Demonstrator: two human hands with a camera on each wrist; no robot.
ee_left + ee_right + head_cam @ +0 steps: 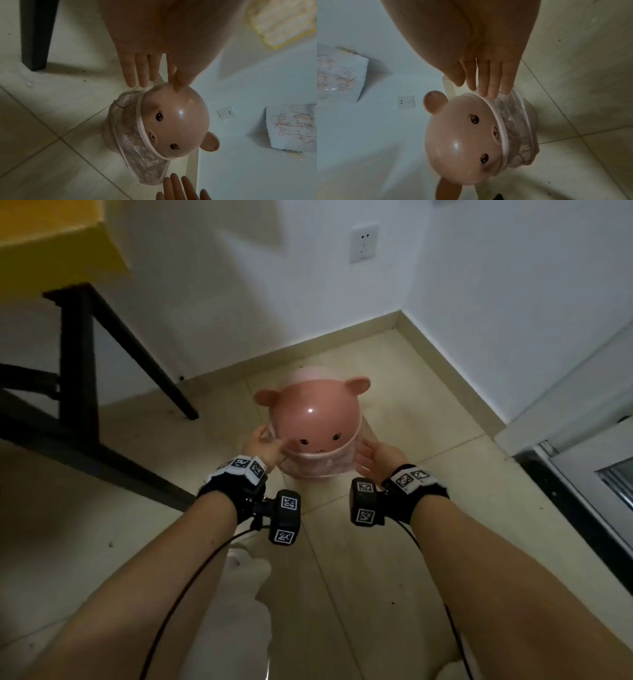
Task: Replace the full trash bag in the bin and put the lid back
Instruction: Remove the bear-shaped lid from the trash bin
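Note:
A pink bear-faced lid (310,419) sits on the small pink bin (322,465), which stands on the tiled floor near the wall corner. A clear trash bag (132,135) lines the bin and is folded down over its outside below the lid's white rim. My left hand (265,446) is at the lid's left side with straight fingers, its thumb resting on the dome (178,121). My right hand (373,457) is flat at the right side, with fingertips (485,93) touching the rim and the bag (513,121).
A black table leg (78,364) under a yellow tabletop (51,234) stands to the left. A wall socket (363,242) is behind the bin. A door frame (582,474) runs along the right. Something white (246,577) lies on the floor beneath my arms.

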